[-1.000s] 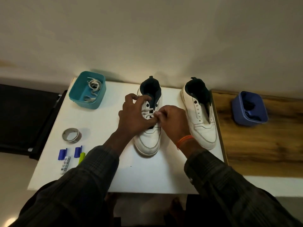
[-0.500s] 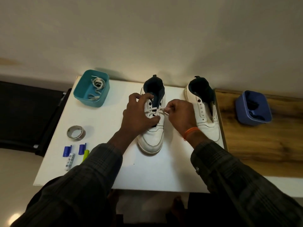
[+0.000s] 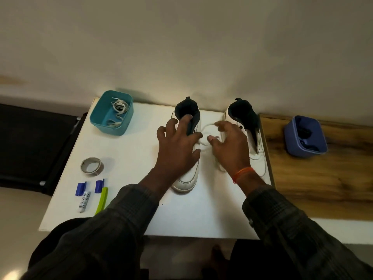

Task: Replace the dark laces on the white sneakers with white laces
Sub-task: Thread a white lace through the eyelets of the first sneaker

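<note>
On the white table [image 3: 125,199], head view, two white sneakers stand side by side, toes toward the person. Left hand [image 3: 177,150] lies over the left sneaker [image 3: 186,181], fingers spread and mostly straight across the tongue; whether the thumb traps lace beneath it cannot be told. Right hand [image 3: 230,146] sits between the shoes, fingers curled, with a loop of white lace [image 3: 204,129] running from its fingertips back to the left sneaker's eyelets. Right sneaker [image 3: 255,156] shows bare eyelets, no lace fitted. Teal tub [image 3: 96,118] at the far left corner holds another pale lace [image 3: 120,107]; blue tub [image 3: 292,142] on the wooden surface [image 3: 314,178] holds dark items, probably the removed laces. Tape roll [image 3: 91,166] and markers [image 3: 102,200] lie nearby, untouched.

Judgement: left shoe lacing is nearly complete. Risks: the loop slipping from the curled fingers and loosening the upper rows; uneven pull shifting the unsteadied shoe; the sleeve knocking the right sneaker, which sits near the table edge.
</note>
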